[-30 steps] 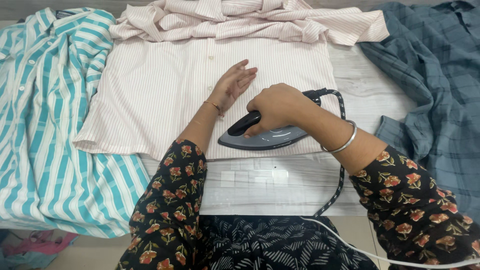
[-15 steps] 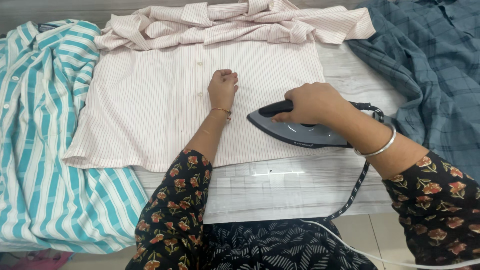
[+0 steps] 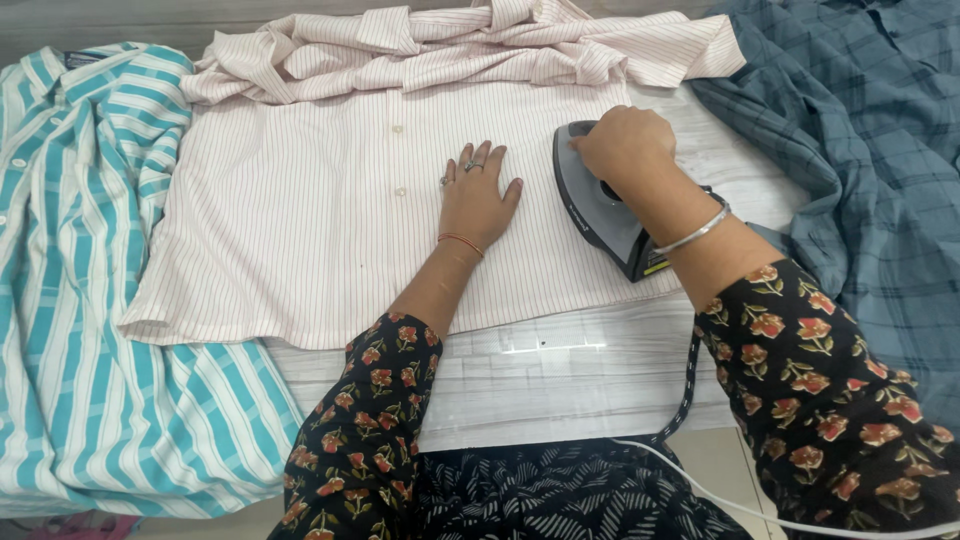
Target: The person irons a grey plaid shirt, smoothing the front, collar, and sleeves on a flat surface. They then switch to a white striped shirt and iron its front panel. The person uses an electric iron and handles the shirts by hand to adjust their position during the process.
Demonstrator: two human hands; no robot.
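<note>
A pale pink pinstriped shirt [image 3: 300,200] lies spread flat on the white-covered ironing surface [image 3: 560,370], its upper part bunched at the far edge. My left hand [image 3: 478,195] presses flat on the shirt's middle, fingers spread. My right hand [image 3: 622,140] grips the handle of a grey and black iron [image 3: 598,210], which rests on the shirt's right side with its tip pointing away from me. The iron's braided cord [image 3: 690,385] runs down past my right arm toward my lap.
A teal and white striped shirt [image 3: 80,260] lies on the left, hanging over the near edge. A dark blue-grey checked shirt [image 3: 860,150] lies heaped on the right. The surface's near edge runs just in front of my body.
My right hand has swung the iron from lying sideways near the shirt's hem to pointing away, further up the right side. My left hand went from a fist to flat and spread.
</note>
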